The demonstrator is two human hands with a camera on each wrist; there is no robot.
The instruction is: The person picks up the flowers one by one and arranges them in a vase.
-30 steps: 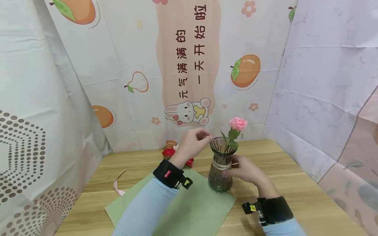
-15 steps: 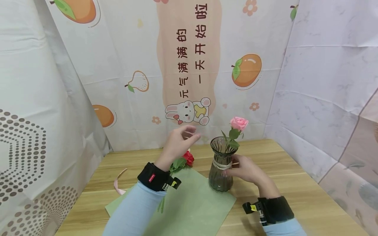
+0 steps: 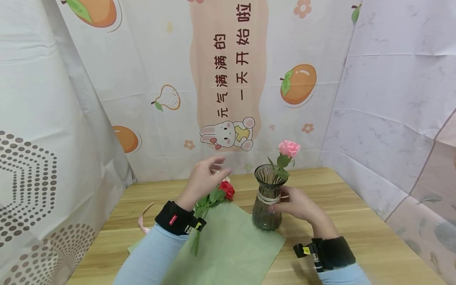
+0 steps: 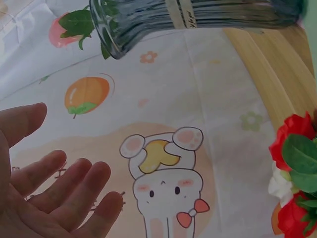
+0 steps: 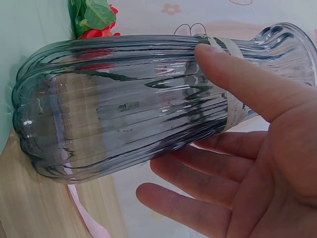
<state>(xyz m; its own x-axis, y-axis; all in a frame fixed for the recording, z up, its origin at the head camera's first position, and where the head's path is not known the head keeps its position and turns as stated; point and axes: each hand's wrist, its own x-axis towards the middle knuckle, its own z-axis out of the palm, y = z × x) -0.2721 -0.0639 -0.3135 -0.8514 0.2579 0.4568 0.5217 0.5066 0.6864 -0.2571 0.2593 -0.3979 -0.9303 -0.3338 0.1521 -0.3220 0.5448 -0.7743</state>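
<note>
A grey ribbed glass vase (image 3: 265, 217) stands upright, a twine band and label round its neck. My right hand (image 3: 301, 204) holds it from the right; in the right wrist view its thumb (image 5: 233, 74) lies over one side and some fingers pass behind the glass. One pink rose (image 3: 289, 148) with green leaves leans in the vase mouth. My left hand (image 3: 201, 178) is in the air above several red and white roses (image 3: 227, 190), partly covering them from the head view. Its fingers are spread and loosely bent, holding nothing, as the left wrist view shows.
Green wrapping paper (image 3: 231, 245) lies flat on the wooden table (image 3: 331, 198), under the rose stems (image 3: 196, 241) and the vase's near side. A pink ribbon (image 3: 141, 223) curls at its left edge. Patterned cloth (image 3: 171, 130) hangs behind and on both sides.
My left hand has moved left from beside the vase rim to above the red and white roses, baring more of their stems. The right hand and vase have stayed put.
</note>
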